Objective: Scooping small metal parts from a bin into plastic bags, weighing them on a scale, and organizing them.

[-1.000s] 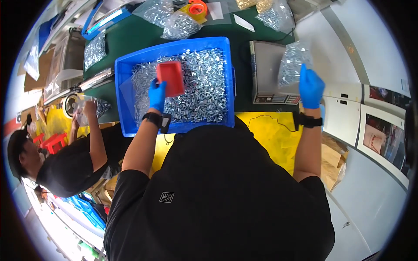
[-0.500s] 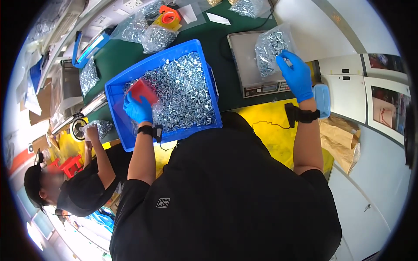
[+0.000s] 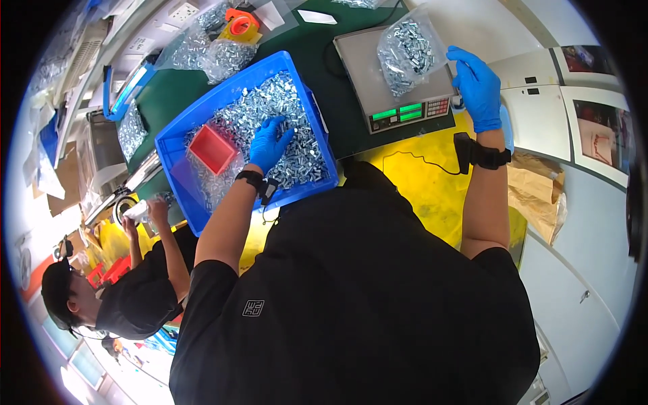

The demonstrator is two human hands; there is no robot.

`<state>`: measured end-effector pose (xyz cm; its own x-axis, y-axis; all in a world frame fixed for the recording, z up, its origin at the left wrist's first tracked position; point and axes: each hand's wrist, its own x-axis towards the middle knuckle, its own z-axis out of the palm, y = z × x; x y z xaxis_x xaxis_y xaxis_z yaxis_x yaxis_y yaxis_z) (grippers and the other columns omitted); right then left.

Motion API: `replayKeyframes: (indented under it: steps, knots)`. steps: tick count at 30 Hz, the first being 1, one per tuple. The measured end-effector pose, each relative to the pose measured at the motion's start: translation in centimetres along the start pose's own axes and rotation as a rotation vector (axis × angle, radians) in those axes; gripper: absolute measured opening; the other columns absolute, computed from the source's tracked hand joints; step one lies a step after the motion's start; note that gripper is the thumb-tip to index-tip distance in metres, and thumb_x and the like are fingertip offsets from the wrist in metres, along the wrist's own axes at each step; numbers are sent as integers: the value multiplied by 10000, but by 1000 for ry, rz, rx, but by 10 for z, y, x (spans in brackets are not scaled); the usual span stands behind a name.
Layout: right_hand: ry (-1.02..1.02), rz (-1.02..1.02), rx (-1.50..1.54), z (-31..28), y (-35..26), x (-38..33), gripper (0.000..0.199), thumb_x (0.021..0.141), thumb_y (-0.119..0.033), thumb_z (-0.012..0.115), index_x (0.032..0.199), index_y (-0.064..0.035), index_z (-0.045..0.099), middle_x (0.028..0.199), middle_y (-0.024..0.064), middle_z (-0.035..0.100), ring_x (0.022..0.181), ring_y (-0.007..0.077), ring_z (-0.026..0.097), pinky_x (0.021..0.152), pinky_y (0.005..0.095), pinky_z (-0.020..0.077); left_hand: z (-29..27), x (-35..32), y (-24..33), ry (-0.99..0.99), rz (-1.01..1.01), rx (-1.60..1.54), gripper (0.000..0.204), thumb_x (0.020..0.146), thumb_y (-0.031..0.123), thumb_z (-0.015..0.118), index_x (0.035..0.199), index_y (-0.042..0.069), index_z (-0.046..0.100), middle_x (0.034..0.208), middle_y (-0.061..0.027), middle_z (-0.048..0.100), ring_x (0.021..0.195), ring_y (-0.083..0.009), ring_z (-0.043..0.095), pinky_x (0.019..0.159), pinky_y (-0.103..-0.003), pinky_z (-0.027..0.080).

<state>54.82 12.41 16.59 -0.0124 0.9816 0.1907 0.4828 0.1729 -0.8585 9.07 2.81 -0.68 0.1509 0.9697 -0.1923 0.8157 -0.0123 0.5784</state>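
My left hand (image 3: 268, 144), in a blue glove, reaches into the blue plastic bin (image 3: 177, 177), its thumb and fingers apart on a heap of small shiny metal sleeve-like pieces (image 3: 270, 98). The fingertips are partly hidden. Beside it on the heap lies a small red plastic box (image 3: 213, 150), let go, near some clear plastic film. A clear bag of metal pieces (image 3: 413, 50) rests on the counting scale (image 3: 361, 67), whose green displays are lit. Just right of the bag is my gloved right hand (image 3: 478, 88), fingers apart and holding nothing.
Filled bags (image 3: 229, 57) and an orange tape dispenser (image 3: 241, 25) lie behind the bin on the green tabletop (image 3: 317, 44). At left, another person (image 3: 128, 290) handles a bag. A light blue container (image 3: 506, 128) and brown paper (image 3: 536, 192) are at right.
My left hand has let go of the red box and moved right onto the metal pieces. My right hand has released the bag and drawn right. The scale's displays now show lit.
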Motion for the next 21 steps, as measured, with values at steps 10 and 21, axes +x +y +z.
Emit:
replayKeyframes:
  steps: [10, 21]
  knots:
    - [138, 23, -5, -7, 11, -36, 200, 965, -70, 535, 1082, -40, 694, 1167, 64, 690, 797, 89, 621, 650, 209, 499, 6, -45, -2, -166, -44, -92, 468, 894, 335, 675, 1259, 53, 596, 1225, -221, 605, 1098, -366, 605, 924, -415, 491]
    - [255, 36, -5, -26, 27, -78, 208, 964, -67, 560, 1125, -21, 685, 1135, 62, 699, 730, 53, 574, 645, 193, 477, -89, -28, 1, -474, -625, -1041, 165, 965, 285, 617, 1058, 149, 610, 755, 39, 550, 590, -50, 462, 448, -176, 304]
